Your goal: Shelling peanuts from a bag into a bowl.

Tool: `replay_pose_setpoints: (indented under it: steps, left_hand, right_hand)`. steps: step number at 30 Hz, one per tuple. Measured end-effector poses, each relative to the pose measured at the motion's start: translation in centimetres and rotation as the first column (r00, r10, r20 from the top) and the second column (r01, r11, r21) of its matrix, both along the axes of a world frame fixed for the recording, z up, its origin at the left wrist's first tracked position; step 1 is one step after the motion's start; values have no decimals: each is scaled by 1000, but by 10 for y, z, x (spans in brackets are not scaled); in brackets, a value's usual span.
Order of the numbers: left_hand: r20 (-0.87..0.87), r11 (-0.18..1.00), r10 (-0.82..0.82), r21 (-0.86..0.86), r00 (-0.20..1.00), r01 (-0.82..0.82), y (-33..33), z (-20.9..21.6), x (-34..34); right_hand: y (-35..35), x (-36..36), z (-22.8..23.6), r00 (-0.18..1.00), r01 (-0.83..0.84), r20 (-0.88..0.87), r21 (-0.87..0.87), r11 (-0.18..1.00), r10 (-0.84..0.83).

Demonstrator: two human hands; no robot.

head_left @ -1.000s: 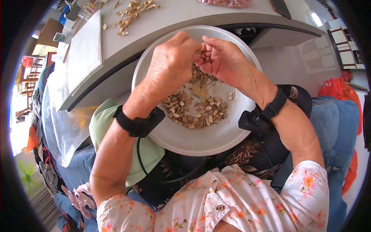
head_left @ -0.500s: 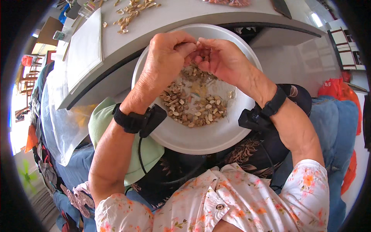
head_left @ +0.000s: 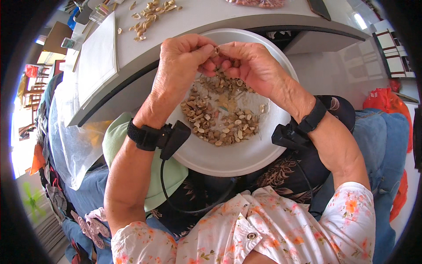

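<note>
Over the far side of a wide white basin (head_left: 228, 163), both my hands meet. My left hand (head_left: 181, 59) is closed, thumb and forefinger pinching a small tan peanut (head_left: 216, 52). The fingertips of my right hand (head_left: 259, 66) press on the same peanut from the other side. Reddish kernels seem to lie in the right hand's curled fingers, partly hidden. Below, the basin holds many broken peanut shells (head_left: 237, 125), spread in a loose ring around a paler middle. The basin rests on my lap.
Beyond the basin runs a pale table (head_left: 193, 20) with a dark edge. On it lie several peanuts (head_left: 150, 20), white paper sheets (head_left: 97, 59), and a clear bag of pink kernels (head_left: 257, 3). Green cloth (head_left: 160, 187) hangs left of the basin; a red bag (head_left: 382, 100) is at right.
Both hands have shifted slightly left. The peanut between the fingertips now shows, where before the fingers hid it. My left forearm and its wrist strap have turned a little.
</note>
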State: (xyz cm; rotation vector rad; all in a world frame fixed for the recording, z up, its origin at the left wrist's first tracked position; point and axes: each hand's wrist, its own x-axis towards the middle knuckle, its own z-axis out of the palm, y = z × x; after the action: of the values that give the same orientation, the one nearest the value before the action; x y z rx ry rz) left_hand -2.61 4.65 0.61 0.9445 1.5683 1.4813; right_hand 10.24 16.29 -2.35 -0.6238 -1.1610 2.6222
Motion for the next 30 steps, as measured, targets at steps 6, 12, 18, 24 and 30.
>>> replay_pose_setpoints:
  steps: [6,12,18,24,30]
  left_hand:
    - [58,999,44,-24,997,-43,-1,0,1]
    - [99,1000,5,-12,995,-4,-1,1,1]
    - [69,998,-45,-29,997,47,-2,2,-4]
    - [10,997,-65,-43,998,65,-1,1,-5]
    - [-79,994,-80,-76,994,74,-1,3,-5]
  right_hand:
    - [-6,1,4,995,75,50,271,960,-91]
    - [-3,3,3,994,86,28,379,921,-105]
    - [-1,1,3,995,86,11,406,910,-99]
    - [-1,0,2,992,94,29,446,890,-119]
    - [-1,1,3,994,76,28,484,872,-102]
